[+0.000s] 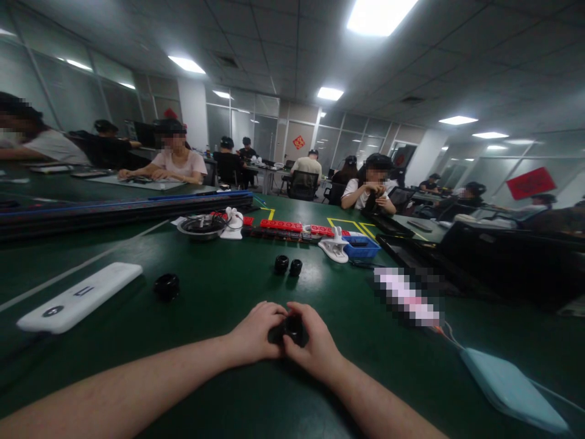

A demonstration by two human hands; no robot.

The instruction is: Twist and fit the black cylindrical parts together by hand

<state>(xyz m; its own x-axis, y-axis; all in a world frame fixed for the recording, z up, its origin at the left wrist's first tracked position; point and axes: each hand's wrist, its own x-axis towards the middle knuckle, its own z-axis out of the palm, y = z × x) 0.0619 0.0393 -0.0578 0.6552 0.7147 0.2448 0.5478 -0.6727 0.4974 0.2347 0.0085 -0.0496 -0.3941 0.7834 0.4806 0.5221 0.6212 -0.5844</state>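
Both forearms lie across the near edge of the green bench (219,390), hands meeting at its middle. Left hand (256,335) and right hand (315,347) are both closed around one small black round part (291,329), which sits between the fingers just above the bench surface; only its dark top shows, details too blurred to tell.

Near right: a pale blue flat pouch (512,384) lies on the bench, with a thin white cable (452,338) running from it toward a pixelated object.

Near left: a white oblong case (80,297) lies flat, angled toward the left edge. Just right of it, apart from the hands, sits a single black ring-shaped part (166,285).

Middle of the bench, beyond the hands: two more black round parts (287,266) stand side by side, touching or nearly so.

Further back, left to right: a shallow metal bowl (202,225) with dark contents, a white holder (233,223) just beside it, a row of red blocks (297,227) on a dark strip, a white clamp-like tool (335,247), and a blue tray (361,246) touching or just beside that tool. Yellow tape lines (347,222) mark the bench behind them.

Far: other people sit at neighbouring benches, heads lowered, hands on their own work. Ceiling light panels are lit.
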